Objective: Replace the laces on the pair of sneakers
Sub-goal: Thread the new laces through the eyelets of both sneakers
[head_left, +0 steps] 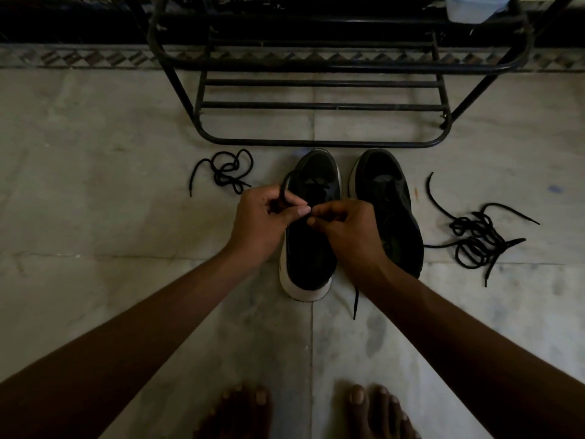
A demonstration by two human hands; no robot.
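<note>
While the left hand (262, 218) pinches a black lace (283, 189) over one sneaker (308, 258), the right hand (345, 228) pinches it too.

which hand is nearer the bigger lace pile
Right. The lace pile lies to the right of the right hand; the left hand is farther left, beyond it.

Left hand (262, 217), right hand (345, 226) — pinch grips on one lace (285, 185).

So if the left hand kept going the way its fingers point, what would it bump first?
Probably the right hand: the left hand, pinching the lace, points sideways at its fingertips, nearly touching above the sneaker.
</note>
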